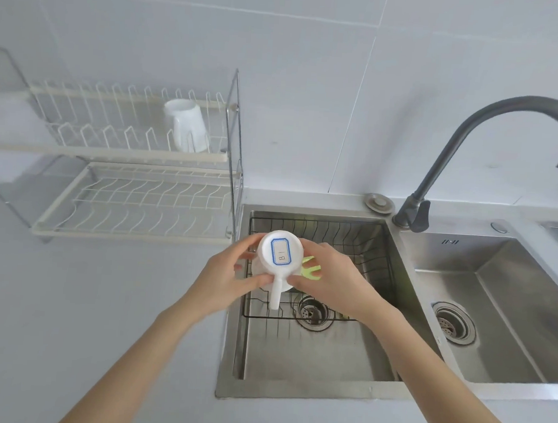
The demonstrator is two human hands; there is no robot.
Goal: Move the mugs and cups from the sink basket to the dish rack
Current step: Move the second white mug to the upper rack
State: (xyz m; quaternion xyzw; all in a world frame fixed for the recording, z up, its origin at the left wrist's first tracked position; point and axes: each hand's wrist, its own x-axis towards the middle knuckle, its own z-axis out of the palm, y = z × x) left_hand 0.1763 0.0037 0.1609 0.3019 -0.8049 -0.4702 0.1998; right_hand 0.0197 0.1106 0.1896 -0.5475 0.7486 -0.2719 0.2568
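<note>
I hold a white mug (pixel 278 259) upside down above the left edge of the sink basket (pixel 366 248); its base bears a blue-bordered label and its handle points toward me. My left hand (pixel 225 279) grips its left side and my right hand (pixel 329 278) its right side. A light green cup (pixel 310 268) shows partly behind my right hand, in the basket. Another white mug (pixel 188 127) stands upside down on the upper tier of the white dish rack (pixel 128 153) at the left.
The rack's lower tier (pixel 136 200) holds nothing. The basket sits in the left steel sink, with a drain (pixel 313 311) below it. A second sink bowl (pixel 492 303) lies to the right under a grey curved tap (pixel 469 134). White counter surrounds the sinks.
</note>
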